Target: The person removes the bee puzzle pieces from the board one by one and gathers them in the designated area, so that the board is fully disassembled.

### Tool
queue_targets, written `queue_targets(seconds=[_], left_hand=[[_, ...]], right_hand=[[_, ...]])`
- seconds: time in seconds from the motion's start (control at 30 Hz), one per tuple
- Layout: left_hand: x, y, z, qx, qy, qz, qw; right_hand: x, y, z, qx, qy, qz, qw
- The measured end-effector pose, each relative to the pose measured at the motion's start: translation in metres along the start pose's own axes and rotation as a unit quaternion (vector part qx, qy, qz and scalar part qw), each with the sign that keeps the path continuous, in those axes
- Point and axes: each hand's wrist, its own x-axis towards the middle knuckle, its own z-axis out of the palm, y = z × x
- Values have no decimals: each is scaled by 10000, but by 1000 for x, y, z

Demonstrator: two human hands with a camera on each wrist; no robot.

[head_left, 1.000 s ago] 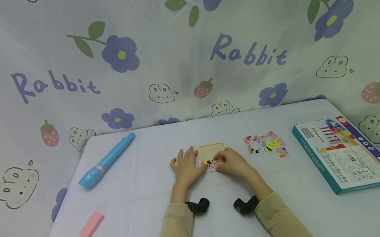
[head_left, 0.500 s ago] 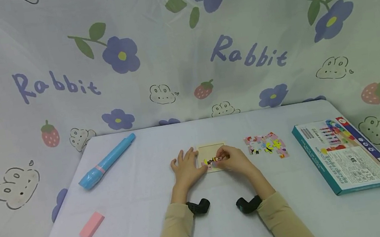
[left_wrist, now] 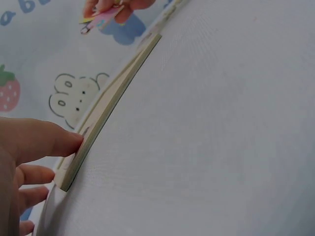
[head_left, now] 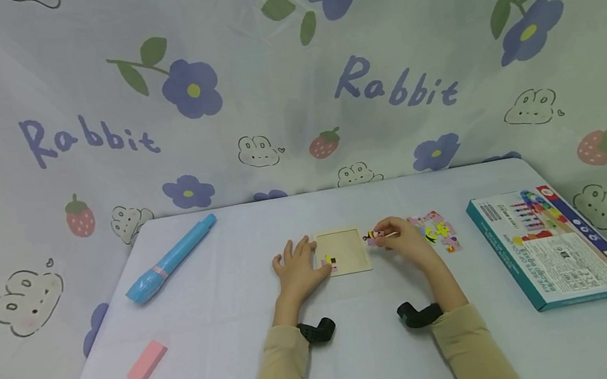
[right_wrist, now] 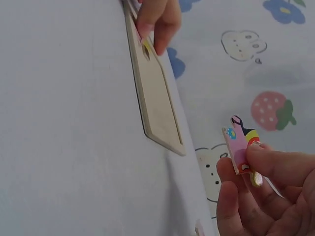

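A shallow wooden puzzle tray lies in the middle of the table. One puzzle piece, yellow, black and pink, sits in its near left corner. My left hand rests at the tray's left side, fingers spread, the thumb on that corner. Right of the tray and raised off the table, my right hand pinches a pink jigsaw piece with black, yellow and red print between thumb and fingers. Just beyond this hand lie several joined or closely set puzzle pieces, partly hidden by it.
A teal-edged printed box lies at the right. On the left are a blue flashlight-shaped tube and a pink block. Behind the white table hangs a flowered curtain.
My right hand has lifted the pink jigsaw piece out of the tray and moved right with it, toward the loose pieces. My left hand has stayed in place.
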Motion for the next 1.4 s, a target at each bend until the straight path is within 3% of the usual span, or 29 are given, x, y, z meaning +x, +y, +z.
queue_targets(seconds=[0.2, 0.43, 0.7, 0.83, 1.23, 1.4], left_hand=[[0, 0, 0, -72, -6, 11, 10000], [1, 0, 1, -66, 34, 37, 10000], [2, 1, 0, -77, 38, -8, 10000], [2, 1, -1, -64, 34, -23, 10000], [1, 0, 0, -60, -4, -41, 10000], [0, 0, 1, -56, 37, 0, 10000]], right_hand=[[-5, 12, -25, 354, 245, 62, 9991], [-12, 20, -51, -12, 461, 592, 9972], [-17, 27, -69, -185, 327, 1206, 9920], [-20, 28, -73, -377, 316, 1330, 9899], [-22, 35, -73, -180, 560, 1769, 9825], [-24, 35, -73, -107, 602, 1695, 9836]])
